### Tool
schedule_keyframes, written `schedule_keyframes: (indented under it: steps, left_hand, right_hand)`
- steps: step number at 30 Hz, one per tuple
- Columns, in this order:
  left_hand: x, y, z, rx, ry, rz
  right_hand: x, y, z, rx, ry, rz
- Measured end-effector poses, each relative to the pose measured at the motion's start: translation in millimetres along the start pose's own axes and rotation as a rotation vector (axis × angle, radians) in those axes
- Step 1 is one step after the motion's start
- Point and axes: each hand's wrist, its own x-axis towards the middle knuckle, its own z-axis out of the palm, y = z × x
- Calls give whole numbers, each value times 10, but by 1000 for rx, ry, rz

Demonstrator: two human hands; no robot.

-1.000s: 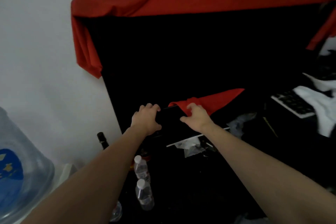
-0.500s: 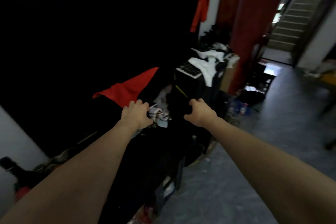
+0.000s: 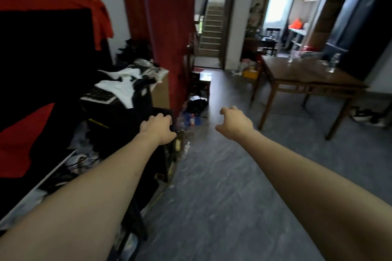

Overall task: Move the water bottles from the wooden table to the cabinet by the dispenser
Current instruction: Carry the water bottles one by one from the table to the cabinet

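Both arms reached forward with nothing held: the left hand [image 3: 158, 128] hung with fingers loosely curled over dark clutter, the right hand [image 3: 234, 124] likewise loose above the grey floor [image 3: 212, 176]. Well beyond, two water bottles [image 3: 333, 63] stood on the wooden surface [image 3: 305, 76].

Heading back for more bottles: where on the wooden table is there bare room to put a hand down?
The wooden table looks bare across its near and middle top. Two bottles stand toward the far side, one near the far edge, one at the right. Both hands, left hand and right hand, hold nothing.
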Motion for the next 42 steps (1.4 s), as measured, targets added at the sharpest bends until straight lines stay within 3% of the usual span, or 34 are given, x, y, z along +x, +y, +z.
schedule_keyframes:
  steps: [9, 17, 24, 42]
  left_hand:
    - [209, 2215, 63, -22, 19, 263]
    - [252, 3370, 280, 27, -20, 432]
    - [274, 3941, 329, 48, -8, 536]
    - [799, 4738, 381, 63, -45, 557]
  right_hand:
    - [-571, 2062, -553, 2, 55, 340]
    - [-997, 3118, -864, -44, 101, 516]
    - [-1167, 3566, -1076, -67, 136, 593]
    - [-619, 4223, -1056, -40, 46, 604]
